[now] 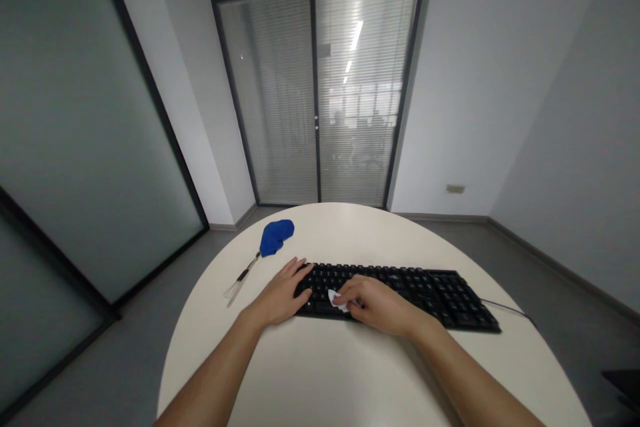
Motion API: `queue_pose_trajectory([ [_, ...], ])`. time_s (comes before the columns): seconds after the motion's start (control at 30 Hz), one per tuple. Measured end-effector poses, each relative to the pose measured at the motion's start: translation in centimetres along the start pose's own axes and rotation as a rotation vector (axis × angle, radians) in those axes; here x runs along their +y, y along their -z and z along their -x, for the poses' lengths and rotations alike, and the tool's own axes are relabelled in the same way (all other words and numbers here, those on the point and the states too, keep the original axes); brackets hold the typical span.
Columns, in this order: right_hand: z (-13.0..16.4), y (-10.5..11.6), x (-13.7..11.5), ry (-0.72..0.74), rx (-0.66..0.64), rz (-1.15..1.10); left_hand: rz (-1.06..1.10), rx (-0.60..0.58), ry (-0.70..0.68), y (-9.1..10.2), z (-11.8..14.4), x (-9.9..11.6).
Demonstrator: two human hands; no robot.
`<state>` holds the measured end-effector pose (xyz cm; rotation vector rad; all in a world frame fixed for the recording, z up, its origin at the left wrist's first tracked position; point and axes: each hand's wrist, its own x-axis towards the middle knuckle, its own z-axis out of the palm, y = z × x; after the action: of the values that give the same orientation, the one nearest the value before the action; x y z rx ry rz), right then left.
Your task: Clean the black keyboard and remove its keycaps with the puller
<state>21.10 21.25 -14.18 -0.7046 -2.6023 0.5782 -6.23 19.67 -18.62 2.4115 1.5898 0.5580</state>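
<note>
- The right hand (377,302) pinches a white tissue (332,296) between its fingers, against the keyboard (453,300).
- The left hand (281,293) has its fingers spread, touching the keyboard's left end.
- Beyond the left fingers, a blue cloth (275,237) lies on the worktop (310,373).

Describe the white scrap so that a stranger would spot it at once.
Find the pale, curved table, then the long black keyboard on it. Left of the keyboard's middle, the right hand pinches a small white scrap. Its whiteness sets it apart from the black keyboard beneath and the larger blue item beyond the left hand.
</note>
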Motion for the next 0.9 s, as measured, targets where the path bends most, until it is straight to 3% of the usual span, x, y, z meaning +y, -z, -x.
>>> queue_pose_trajectory([
  [0.9, -0.04, 0.56, 0.19, -0.023, -0.015, -0.078, -0.001, -0.022, -0.002, 0.28, 0.2, 0.2],
])
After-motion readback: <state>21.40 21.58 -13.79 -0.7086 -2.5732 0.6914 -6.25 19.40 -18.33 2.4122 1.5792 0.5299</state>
